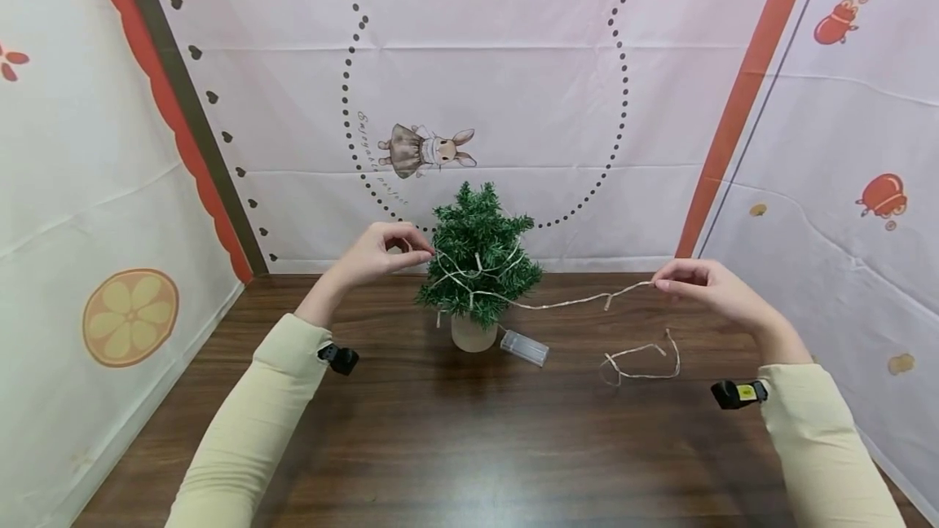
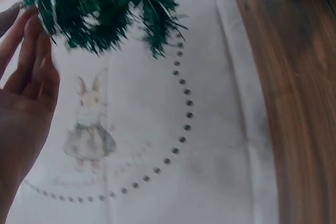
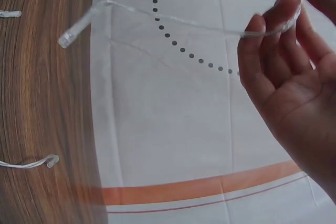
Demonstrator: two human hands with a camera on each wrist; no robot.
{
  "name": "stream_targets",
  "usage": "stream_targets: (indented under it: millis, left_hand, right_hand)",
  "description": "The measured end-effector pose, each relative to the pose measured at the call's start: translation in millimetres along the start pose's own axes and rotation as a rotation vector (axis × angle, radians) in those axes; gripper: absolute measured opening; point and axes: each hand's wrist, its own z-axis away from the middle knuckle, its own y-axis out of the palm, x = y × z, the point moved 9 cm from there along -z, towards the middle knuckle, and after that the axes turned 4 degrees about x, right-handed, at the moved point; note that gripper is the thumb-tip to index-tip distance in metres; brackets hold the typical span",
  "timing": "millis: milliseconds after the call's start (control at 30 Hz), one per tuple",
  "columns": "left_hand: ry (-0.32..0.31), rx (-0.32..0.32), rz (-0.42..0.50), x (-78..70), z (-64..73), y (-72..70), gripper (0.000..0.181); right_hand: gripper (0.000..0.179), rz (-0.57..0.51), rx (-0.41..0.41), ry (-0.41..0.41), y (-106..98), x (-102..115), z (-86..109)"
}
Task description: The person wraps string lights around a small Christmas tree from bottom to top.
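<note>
A small green artificial Christmas tree (image 1: 477,239) stands upright in a pale round pot (image 1: 473,335). Clear string lights (image 1: 568,302) loop across its branches and stretch out to the right. At the tree's left side, my left hand (image 1: 381,253) pinches the wire between thumb and fingertips, close against the branches (image 2: 100,14); the exact grip is partly hidden. Well to the right, my right hand (image 1: 707,288) pinches the same string, holding it raised above the table. In the right wrist view, the wire (image 3: 184,23) runs over the fingers, with a small bulb (image 3: 76,27) hanging from it.
A clear battery box (image 1: 524,347) lies on the wooden table (image 1: 469,446) beside the pot. The loose end of the lights (image 1: 645,375) lies curled farther right. Printed cloth (image 1: 484,88) hangs behind the tree and along both sides.
</note>
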Motion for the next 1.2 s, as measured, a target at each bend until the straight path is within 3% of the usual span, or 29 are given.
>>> stream_targets:
  millis: [67, 233, 433, 633, 833, 1033, 1200]
  left_hand:
    - [0.025, -0.073, -0.056, -7.4, -1.8, -2.2, 0.004]
    - [0.161, -0.197, -0.146, -46.4, -8.4, 5.6, 0.009]
    - [0.235, -0.219, -0.189, -83.3, -25.7, 33.1, 0.010]
    - [0.284, -0.178, -0.195, -110.3, -46.6, 66.6, 0.013]
    - [0.232, -0.084, -0.234, -122.4, -75.1, 104.0, 0.009]
    - [0.126, -0.003, -0.242, -116.7, -105.7, 137.5, 0.013]
    - [0.020, 0.038, -0.211, -109.9, -125.7, 156.2, 0.015]
  right_hand:
    - [0.012, 0.012, -0.046, 0.021, -5.1, -1.9, 0.5]
    - [0.010, 0.012, -0.125, 0.072, -15.4, -4.5, -0.8]
    - [0.018, 0.051, -0.147, 0.118, -19.8, -3.3, -5.2]
    - [0.024, 0.082, -0.157, 0.118, -21.3, 0.0, -6.1]
    - [0.026, 0.104, -0.198, 0.142, -25.4, 1.6, -6.8]
    - [0.024, 0.121, -0.188, 0.140, -22.6, 3.9, -9.1]
    - [0.022, 0.082, -0.147, 0.094, -17.1, 7.2, -12.5]
